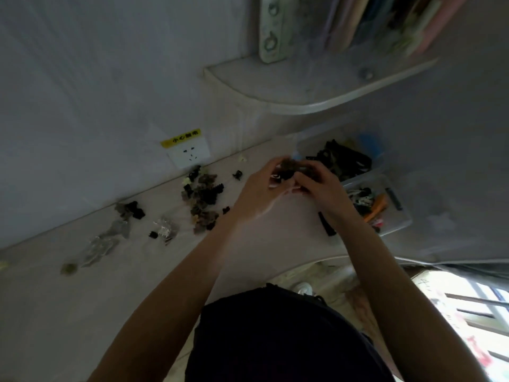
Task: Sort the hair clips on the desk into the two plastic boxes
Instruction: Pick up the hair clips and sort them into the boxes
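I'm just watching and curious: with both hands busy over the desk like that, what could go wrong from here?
1. Both hands, left and right, pinch a clip in mid-air; it might slip and drop onto the desk.
2. The black clip lies right under the right wrist and could get knocked off the edge.
3. The picture is dim and the pile is all dark clips, so one may land in the wrong box.
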The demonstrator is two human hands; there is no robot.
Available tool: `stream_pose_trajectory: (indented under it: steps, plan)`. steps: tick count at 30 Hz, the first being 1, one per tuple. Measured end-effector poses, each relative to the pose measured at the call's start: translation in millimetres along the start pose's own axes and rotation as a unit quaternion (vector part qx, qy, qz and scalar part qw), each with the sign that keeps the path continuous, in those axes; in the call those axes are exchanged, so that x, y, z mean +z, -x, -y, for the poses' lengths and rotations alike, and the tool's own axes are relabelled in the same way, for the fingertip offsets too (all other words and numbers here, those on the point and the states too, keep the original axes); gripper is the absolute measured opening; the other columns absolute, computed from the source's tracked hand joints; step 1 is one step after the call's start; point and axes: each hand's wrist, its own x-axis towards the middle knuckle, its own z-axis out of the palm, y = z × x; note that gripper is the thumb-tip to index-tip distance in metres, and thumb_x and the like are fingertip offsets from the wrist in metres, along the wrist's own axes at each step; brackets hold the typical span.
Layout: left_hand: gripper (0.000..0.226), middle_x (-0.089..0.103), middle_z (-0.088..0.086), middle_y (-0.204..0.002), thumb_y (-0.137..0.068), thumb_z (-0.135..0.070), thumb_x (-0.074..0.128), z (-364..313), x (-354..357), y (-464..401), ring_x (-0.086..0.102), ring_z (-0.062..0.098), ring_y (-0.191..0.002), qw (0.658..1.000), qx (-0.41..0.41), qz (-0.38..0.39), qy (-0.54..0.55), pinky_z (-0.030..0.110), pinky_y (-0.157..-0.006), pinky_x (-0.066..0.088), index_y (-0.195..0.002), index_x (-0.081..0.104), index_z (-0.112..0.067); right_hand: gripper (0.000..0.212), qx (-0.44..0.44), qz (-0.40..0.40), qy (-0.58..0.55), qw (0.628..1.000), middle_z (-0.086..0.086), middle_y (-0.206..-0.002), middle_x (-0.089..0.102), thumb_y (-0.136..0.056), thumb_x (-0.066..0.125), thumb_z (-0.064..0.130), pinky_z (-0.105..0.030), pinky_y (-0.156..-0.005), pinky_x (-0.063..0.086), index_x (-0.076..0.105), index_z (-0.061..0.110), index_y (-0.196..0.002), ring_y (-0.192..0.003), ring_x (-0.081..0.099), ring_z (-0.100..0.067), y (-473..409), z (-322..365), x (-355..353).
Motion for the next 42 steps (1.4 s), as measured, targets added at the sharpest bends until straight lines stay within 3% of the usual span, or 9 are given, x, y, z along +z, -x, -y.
stream_pose_trajectory:
  steps: [3,10,16,22,24,28,32,35,42]
  plan:
    - [0.048,0.059,0.008,-0.125,-0.091,-0.024,0.057,-14.2,24.9,-39.9,0.061,0.022,-0.107,0.997,0.023,0.005,-0.068,0.026,-0.09,0.05,-0.136,0.043,-0.016,0.017,0.029,-0.042,0.009,0.999,-0.02,-0.107,0.062,-0.087,0.061,0.012,-0.042,-0.088,0.054,0.058,0.013,-0.104,-0.094,0.065,-0.031,-24.0,7.6,-35.1]
    - [0.065,0.034,0.013,-0.149,-0.091,-0.018,0.055,-27.8,50.9,-83.2,0.038,0.027,-0.134,0.988,-0.035,0.022,-0.149,0.034,-0.109,0.034,-0.146,0.021,-0.009,0.047,0.052,-0.038,0.02,0.998,-0.014,-0.14,0.043,-0.093,0.053,0.014,-0.036,-0.101,0.045,0.038,0.011,-0.138,-0.121,0.05,-0.024,-55.2,8.7,-61.5]
    - [0.041,0.052,0.015,-0.132,-0.09,-0.001,0.049,-15.4,35.9,-64.3,0.052,0.025,-0.119,0.997,0.002,-0.019,-0.076,0.028,-0.1,0.042,-0.13,0.049,-0.006,0.044,0.012,-0.048,0.153,0.987,-0.009,-0.141,0.043,-0.095,0.045,0.012,-0.033,-0.107,0.037,0.039,0.015,-0.138,-0.127,0.043,-0.022,-42.1,15.5,-53.4]
    - [0.018,0.066,-0.003,-0.087,-0.089,-0.009,0.053,16.1,-16.1,8.5,0.058,-0.005,-0.072,0.967,0.0,-0.255,-0.006,0.004,-0.066,0.043,-0.102,0.065,-0.009,0.021,-0.108,-0.028,0.216,0.97,0.002,-0.102,0.061,-0.091,0.051,0.009,-0.012,-0.075,0.04,0.062,0.012,-0.108,-0.09,0.054,-0.008,-2.7,9.1,11.9]
    - [0.022,0.067,-0.008,-0.083,-0.087,-0.025,0.05,33.0,-34.9,40.8,0.061,0.0,-0.071,0.937,-0.015,-0.345,-0.055,0.011,-0.066,0.048,-0.099,0.067,-0.016,0.018,-0.132,0.031,0.229,0.964,0.009,-0.096,0.063,-0.092,0.051,0.011,-0.004,-0.073,0.041,0.065,0.015,-0.103,-0.084,0.057,-0.002,7.9,1.0,37.4]
    - [0.021,0.068,0.0,-0.092,-0.086,-0.027,0.053,79.1,-70.9,98.0,0.06,0.017,-0.086,0.877,-0.096,-0.446,-0.152,0.033,-0.077,0.051,-0.101,0.066,-0.019,0.02,-0.172,0.123,0.297,0.931,0.0,-0.103,0.069,-0.092,0.051,0.012,-0.019,-0.081,0.047,0.066,0.015,-0.105,-0.091,0.062,-0.01,12.8,-24.3,86.8]
    - [0.06,0.052,0.016,-0.127,-0.074,-0.033,0.068,131.9,-101.2,135.9,0.044,0.032,-0.119,0.867,-0.19,-0.372,-0.27,0.041,-0.101,0.034,-0.127,0.051,-0.011,0.052,-0.133,0.196,0.445,0.864,-0.011,-0.136,0.042,-0.086,0.06,0.027,-0.037,-0.093,0.042,0.043,0.017,-0.134,-0.119,0.043,-0.03,3.7,-56.4,125.9]
    - [0.087,0.033,0.017,-0.143,-0.068,-0.043,0.069,150.1,-113.9,149.0,0.031,0.034,-0.13,0.892,-0.247,-0.316,-0.209,0.047,-0.106,0.031,-0.141,0.031,-0.016,0.078,-0.088,0.206,0.527,0.82,-0.013,-0.143,0.025,-0.079,0.066,0.036,-0.044,-0.091,0.043,0.023,0.022,-0.143,-0.123,0.029,-0.035,1.3,-71.0,145.3]
    - [0.097,0.037,0.011,-0.138,-0.069,-0.028,0.077,154.3,-124.4,127.0,0.034,0.033,-0.123,0.928,-0.228,-0.152,-0.254,0.041,-0.101,0.033,-0.146,0.018,-0.029,0.076,-0.105,0.17,0.505,0.84,-0.014,-0.132,0.035,-0.075,0.071,0.028,-0.042,-0.081,0.045,0.026,0.021,-0.136,-0.114,0.034,-0.033,8.6,-78.9,183.3]
